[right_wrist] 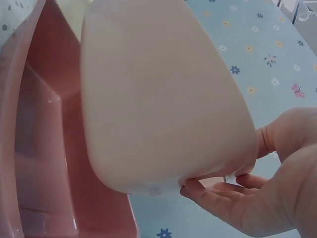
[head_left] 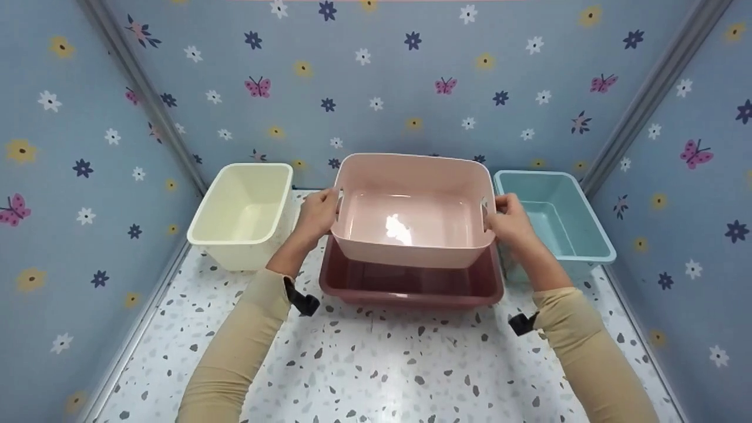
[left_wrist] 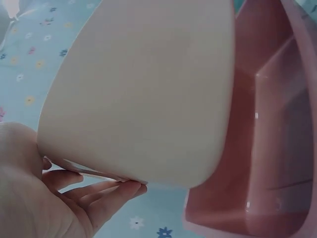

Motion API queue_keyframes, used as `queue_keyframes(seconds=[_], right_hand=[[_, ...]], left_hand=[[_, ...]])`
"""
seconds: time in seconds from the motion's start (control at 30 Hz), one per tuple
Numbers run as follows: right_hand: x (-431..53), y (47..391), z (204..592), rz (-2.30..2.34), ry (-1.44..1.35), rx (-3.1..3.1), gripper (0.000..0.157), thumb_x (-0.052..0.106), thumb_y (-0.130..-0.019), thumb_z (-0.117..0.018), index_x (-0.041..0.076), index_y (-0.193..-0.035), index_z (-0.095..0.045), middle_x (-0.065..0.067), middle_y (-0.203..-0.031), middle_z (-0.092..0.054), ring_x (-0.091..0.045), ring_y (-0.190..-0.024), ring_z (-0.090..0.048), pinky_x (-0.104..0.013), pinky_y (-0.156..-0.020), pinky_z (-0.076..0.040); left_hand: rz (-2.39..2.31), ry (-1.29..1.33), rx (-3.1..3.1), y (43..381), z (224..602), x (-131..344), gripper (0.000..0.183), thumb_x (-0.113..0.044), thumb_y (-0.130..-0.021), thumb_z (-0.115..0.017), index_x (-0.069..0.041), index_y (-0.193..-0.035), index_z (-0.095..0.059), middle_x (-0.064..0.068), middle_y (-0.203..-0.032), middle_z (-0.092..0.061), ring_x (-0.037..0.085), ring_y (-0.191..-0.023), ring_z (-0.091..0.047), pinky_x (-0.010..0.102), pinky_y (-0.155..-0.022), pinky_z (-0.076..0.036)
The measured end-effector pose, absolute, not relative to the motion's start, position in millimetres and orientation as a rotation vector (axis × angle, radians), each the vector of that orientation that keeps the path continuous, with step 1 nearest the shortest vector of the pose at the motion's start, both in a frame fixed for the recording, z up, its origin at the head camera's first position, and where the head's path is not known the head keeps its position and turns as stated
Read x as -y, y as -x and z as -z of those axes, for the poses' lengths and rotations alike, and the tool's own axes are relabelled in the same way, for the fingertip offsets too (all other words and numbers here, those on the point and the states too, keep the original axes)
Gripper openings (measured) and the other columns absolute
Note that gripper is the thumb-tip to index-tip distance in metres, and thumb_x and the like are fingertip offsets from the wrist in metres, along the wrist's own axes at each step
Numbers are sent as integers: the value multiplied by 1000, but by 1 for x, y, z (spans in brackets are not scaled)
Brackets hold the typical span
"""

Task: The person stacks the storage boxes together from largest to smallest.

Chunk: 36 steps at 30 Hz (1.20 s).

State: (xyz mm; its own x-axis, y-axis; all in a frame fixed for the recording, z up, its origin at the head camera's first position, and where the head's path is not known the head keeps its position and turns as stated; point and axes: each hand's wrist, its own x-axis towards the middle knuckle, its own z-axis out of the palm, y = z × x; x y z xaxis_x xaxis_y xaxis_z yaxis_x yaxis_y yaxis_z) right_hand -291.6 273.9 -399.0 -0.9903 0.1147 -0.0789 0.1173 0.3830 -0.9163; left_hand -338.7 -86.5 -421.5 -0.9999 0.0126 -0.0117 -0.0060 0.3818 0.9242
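Note:
Both hands hold a light pink plastic bin (head_left: 376,176) by its two end handle cutouts, tilted so its inside faces the head camera. My left hand (head_left: 318,212) grips the left end, its fingers (left_wrist: 106,198) curled at the handle slot in the left wrist view. At the right end, my right hand (head_left: 511,222) grips the other handle, fingers (right_wrist: 213,198) hooked at the slot. Under and in front of the pink bin is a dark red bin (head_left: 411,296), overlapped by it in the head view. Nothing lies inside the pink bin.
A cream bin (head_left: 235,244) stands at the left and a light blue bin (head_left: 573,235) at the right, both near the back wall. The speckled tabletop (head_left: 376,364) is enclosed by flowered panels (head_left: 388,76) on three sides.

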Motion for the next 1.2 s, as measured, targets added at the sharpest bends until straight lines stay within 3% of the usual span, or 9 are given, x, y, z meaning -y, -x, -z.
queue_keyframes(seconds=[0.2, 0.43, 0.67, 0.87, 1.0, 1.2], right_hand=[[-276, 303, 406, 1623, -206, -2570, 44, 7, -92, -47, -2, -131, -29, -23, -126, -39, -34, -110, -44, -40, -85, -45], [-275, 317, 415, 1681, -211, -2349, 59, -2, -84, -40, -5, -140, -20, -28, -134, -33, -40, -113, -45, -36, -80, -47], [-281, 330, 419, 1724, -175, -2217, 74, -7, -80, -37, 0, -151, -15, -23, -128, -37, -30, -98, -49, -36, -82, -46], [-283, 339, 422, 1740, -169, -2148, 77, -8, -80, -35, 2, -152, -12, -20, -127, -37, -28, -97, -48, -43, -90, -44], [-285, 342, 431, 1740, -178, -2135, 82, -9, -77, -36, 5, -154, -10, -20, -127, -38, -27, -93, -50, -37, -79, -48], [-287, 342, 450, 1737, -138, -2155, 81, -10, -75, -34, 2, -152, -16, -18, -107, -45, -22, -78, -53, -29, -61, -47]], left_hand=[[-1708, 0, -2578, 347, 436, 83, 51, -41, -105, -32, -4, -122, -63, 19, -103, -64, 27, -87, -63, 32, -64, -55], [-1690, 35, -2567, 355, 458, 87, 52, -41, -106, -31, -3, -123, -62, 20, -102, -65, 27, -85, -62, 31, -63, -52], [-1711, 52, -2552, 366, 468, 85, 51, -39, -106, -32, 0, -118, -63, 21, -101, -64, 26, -82, -60, 29, -60, -47], [-1826, 163, -2303, 375, 470, 88, 48, -39, -103, -39, -5, -131, -59, 23, -112, -63, 35, -97, -64, 32, -65, -54], [-1900, 265, -2129, 379, 470, 87, 49, -41, -100, -46, -3, -127, -62, 23, -111, -63, 32, -92, -67, 43, -77, -55], [-1938, 320, -1970, 385, 471, 82, 52, -46, -101, -44, 1, -112, -66, 21, -102, -64, 30, -83, -67, 52, -79, -53]])
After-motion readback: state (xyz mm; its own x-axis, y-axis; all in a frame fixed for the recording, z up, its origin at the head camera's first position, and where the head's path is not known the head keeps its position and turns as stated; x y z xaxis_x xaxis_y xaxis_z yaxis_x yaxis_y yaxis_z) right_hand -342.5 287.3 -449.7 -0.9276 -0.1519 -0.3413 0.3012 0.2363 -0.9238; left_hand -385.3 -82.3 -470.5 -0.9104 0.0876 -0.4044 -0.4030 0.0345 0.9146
